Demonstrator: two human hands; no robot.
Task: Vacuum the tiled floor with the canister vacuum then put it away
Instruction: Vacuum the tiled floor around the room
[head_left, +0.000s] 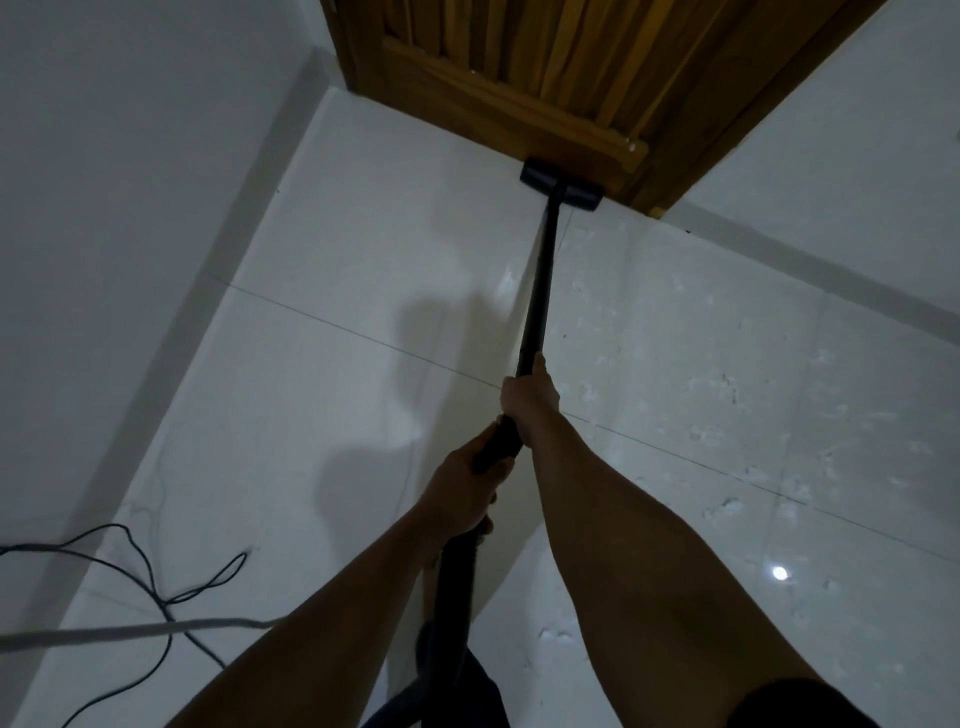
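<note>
- Vacuuming was mid-stroke: floor head sat pushed right up against the base of the wooden door, likely to catch the edge strip.
- Right hand was closed around the black wand, higher up the tube, for steering.
- Left hand was wrapped around the handle end where the hose joins, supplying the push.
- Tiled floor showed pale specks to the right, so probably more passes needed.
- Power cord lay looped at left, well apart from the head.
- Canister itself wasn't in view.
</note>
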